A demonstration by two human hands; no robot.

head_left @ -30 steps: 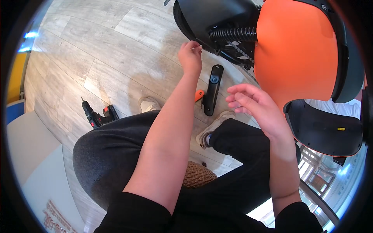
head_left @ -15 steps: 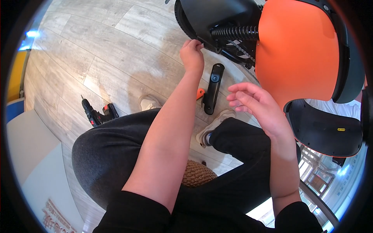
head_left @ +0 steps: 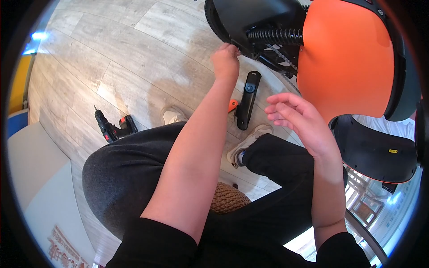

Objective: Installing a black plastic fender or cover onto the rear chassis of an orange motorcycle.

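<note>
- In the head view, a rounded brown woven thing [head_left: 229, 199] sits nearer the body than either hand, between the forearms; much of it is hidden, so whether it is a basket holding anything cannot be told.
- The left hand [head_left: 227, 60] reaches farthest forward, back of the hand upward, its fingers bunched and bent; whether they pinch something small cannot be told.
- Just beyond those fingers is a black fender [head_left: 259, 20], at whose near edge the fingertips lie; actual contact is unclear.
- To the right of the left hand, a black coil spring [head_left: 277, 36] runs from beside the fender toward a broad orange panel [head_left: 348, 58].
- The right hand [head_left: 297, 119] hovers with its fingers loosely curled and parted, gripping nothing, near the orange panel's lower left edge.
- Between the hands, a long black part [head_left: 248, 100] lies on the floor [head_left: 147, 53], a small orange piece [head_left: 233, 105] beside it.
- Well left of both hands lies a cordless drill [head_left: 107, 127].
- Right of the right hand is a black curved piece [head_left: 373, 143] with an orange edge.
</note>
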